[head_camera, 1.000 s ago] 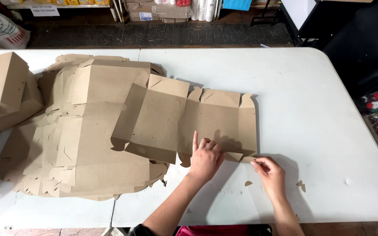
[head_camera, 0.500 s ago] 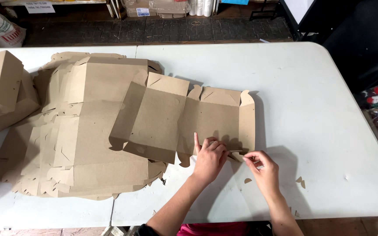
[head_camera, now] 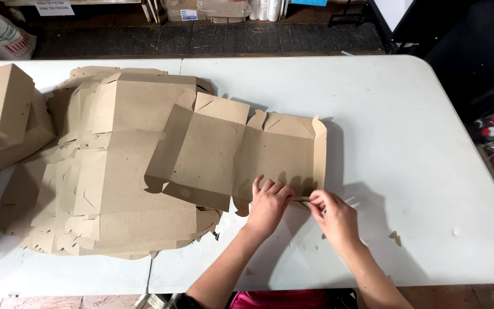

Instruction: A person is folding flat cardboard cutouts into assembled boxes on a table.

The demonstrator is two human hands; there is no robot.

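Two hands work one flat brown cardboard box blank (head_camera: 247,151): left hand (head_camera: 269,205) pressed flat, right hand (head_camera: 333,216) grip pinching its edge flap.

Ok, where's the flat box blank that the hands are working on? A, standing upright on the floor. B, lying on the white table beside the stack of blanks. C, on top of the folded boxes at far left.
B: the flat box blank lies on the white table, overlapping the stack of blanks, both hands at its near edge.

Bare forearms, no sleeves, pink garment
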